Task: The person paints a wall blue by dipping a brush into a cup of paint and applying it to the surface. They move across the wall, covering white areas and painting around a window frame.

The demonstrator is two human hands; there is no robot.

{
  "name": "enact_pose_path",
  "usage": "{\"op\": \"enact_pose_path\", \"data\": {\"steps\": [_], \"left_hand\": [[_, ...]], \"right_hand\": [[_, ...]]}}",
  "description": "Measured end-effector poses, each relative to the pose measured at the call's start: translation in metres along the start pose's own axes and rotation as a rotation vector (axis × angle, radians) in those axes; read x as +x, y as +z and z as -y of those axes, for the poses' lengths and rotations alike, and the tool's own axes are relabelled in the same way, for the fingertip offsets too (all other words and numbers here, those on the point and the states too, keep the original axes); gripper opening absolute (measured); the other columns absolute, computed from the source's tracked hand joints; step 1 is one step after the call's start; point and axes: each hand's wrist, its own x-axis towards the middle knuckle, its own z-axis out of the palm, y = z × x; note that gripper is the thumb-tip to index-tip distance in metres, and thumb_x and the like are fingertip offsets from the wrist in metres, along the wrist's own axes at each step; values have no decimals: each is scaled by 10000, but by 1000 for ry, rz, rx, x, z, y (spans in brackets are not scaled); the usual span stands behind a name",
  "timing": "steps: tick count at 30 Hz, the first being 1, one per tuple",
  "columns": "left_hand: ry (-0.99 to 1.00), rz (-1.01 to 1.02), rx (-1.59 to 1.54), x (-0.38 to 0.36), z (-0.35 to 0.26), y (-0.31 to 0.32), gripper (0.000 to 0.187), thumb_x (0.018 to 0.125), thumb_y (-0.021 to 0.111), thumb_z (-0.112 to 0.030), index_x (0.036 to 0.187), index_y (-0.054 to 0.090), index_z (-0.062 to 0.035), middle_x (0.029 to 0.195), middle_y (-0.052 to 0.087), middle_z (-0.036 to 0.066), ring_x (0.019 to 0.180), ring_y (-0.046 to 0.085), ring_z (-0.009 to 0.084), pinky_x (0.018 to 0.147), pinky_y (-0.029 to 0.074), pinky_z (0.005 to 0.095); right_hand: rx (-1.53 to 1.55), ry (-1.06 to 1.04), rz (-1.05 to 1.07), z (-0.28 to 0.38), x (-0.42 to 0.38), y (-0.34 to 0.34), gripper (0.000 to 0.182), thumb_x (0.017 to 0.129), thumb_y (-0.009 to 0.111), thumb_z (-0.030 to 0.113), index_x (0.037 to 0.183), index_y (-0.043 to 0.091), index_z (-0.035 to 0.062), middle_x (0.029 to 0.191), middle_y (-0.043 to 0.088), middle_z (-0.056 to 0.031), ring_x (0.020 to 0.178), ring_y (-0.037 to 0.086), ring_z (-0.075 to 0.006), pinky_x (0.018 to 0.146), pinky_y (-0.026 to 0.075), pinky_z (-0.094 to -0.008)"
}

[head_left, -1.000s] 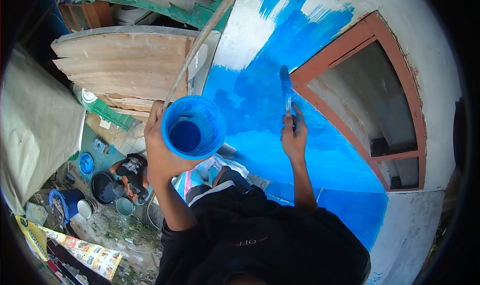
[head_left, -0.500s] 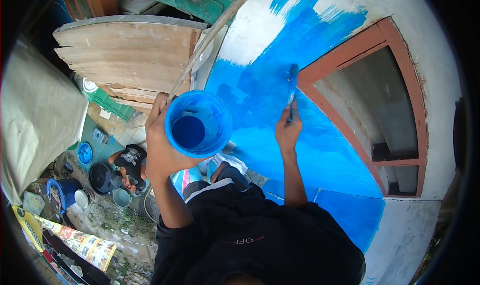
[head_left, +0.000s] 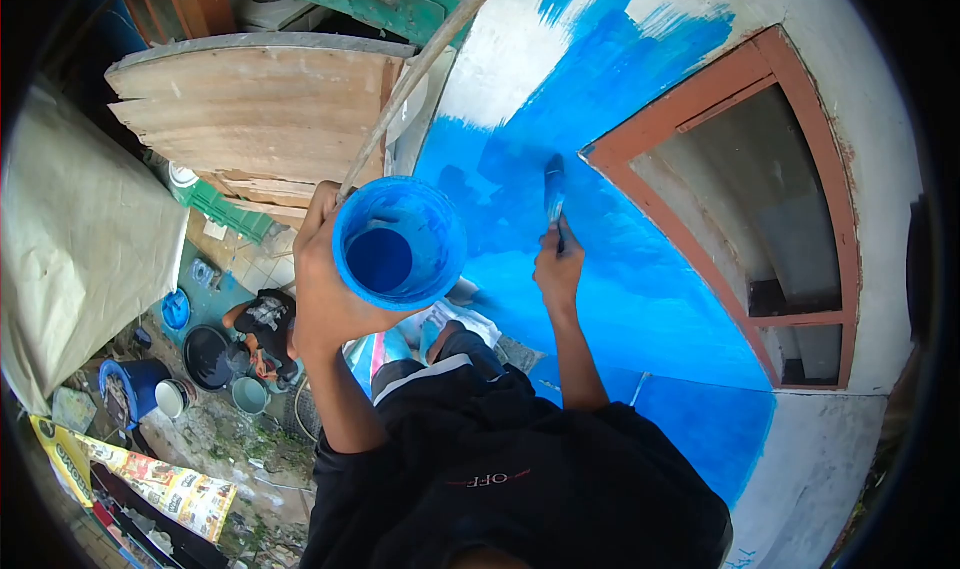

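My left hand (head_left: 325, 279) grips a blue paint bucket (head_left: 440, 244), its open top facing me, with dark blue paint in the bottom and smears up the inner wall. In my right hand (head_left: 558, 266) is a paintbrush (head_left: 554, 191), held by the handle with its bristles pointing up against the wall (head_left: 640, 279). Fresh blue paint covers much of that wall, while its upper part is white with ragged brush strokes at the border. The brush is left of the brown window frame (head_left: 625, 144). Whether the bristle tips press on the surface is hard to tell.
A long wooden pole (head_left: 425, 64) slants past the bucket beside a wooden panel (head_left: 260, 99). Far below at the left, another person (head_left: 268, 324) crouches near a black basin (head_left: 208, 357) and a blue tub (head_left: 135, 389). A pale tarp (head_left: 80, 239) hangs at the left edge.
My right hand and the paintbrush have moved left and slightly down along the wall, away from the window frame's corner. The bucket in my left hand stays almost in place.
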Motion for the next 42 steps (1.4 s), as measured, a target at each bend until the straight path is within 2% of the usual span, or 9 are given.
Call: {"op": "enact_pose_path", "data": {"steps": [1,7,14,22,26,32,39,41,42], "left_hand": [[2,4,1,-1,-1,-2,566,511,919,-325,943,702,-30,826,597,92,794,523,266,677,467,378],[-8,18,3,-2,5,-8,552,513,917,-318,944,713,-38,848,623,87,812,543,261,690,475,374],[-45,26,2,-1,-1,-5,564,515,925,-343,943,717,-41,867,635,88,830,555,262,709,483,376],[-30,42,20,1,-4,-3,566,518,939,-340,940,715,-36,866,642,97,828,570,257,702,490,369],[-27,50,23,1,-2,-1,555,523,940,-336,933,713,-37,867,631,96,818,566,256,699,488,367],[-21,58,11,1,-3,1,544,525,944,-323,927,712,-40,868,624,88,805,552,254,701,483,373],[-47,42,-15,-1,-4,5,546,527,944,-340,917,706,-42,865,621,94,819,536,262,711,471,380],[-28,28,-16,-2,-6,2,548,529,942,-349,916,704,-42,862,619,96,824,536,266,712,471,383],[-43,25,-7,-3,-7,-1,556,528,940,-357,920,703,-41,861,619,101,825,537,271,716,473,387]], "right_hand": [[48,133,47,-5,-8,0,444,1052,477,180,1424,511,-61,698,472,26,555,387,-41,483,330,-253],[121,-139,-77,76,11,-25,465,1065,480,214,1459,480,-33,703,474,34,533,382,-8,443,307,-242],[98,23,-65,3,-16,1,441,1048,484,162,1414,505,-83,689,463,15,578,393,-52,497,330,-265],[265,-18,-137,53,7,-12,487,1065,480,243,1454,476,-50,688,495,11,479,413,-40,393,334,-262],[112,63,-30,-27,-11,1,501,1064,493,263,1469,465,-30,697,502,8,464,420,-36,385,334,-259],[224,-116,-108,72,-4,-25,478,1073,482,238,1472,467,-25,703,509,11,508,390,-20,410,308,-245],[99,-230,31,73,-1,-36,449,1054,495,164,1490,451,65,752,505,15,567,378,-33,467,306,-242],[494,267,258,95,-10,-51,437,1050,499,172,1481,439,130,853,550,-16,560,406,-50,462,321,-238],[577,325,317,97,-10,-59,439,1050,499,191,1482,423,173,926,565,-44,568,442,-69,452,328,-237]]}}
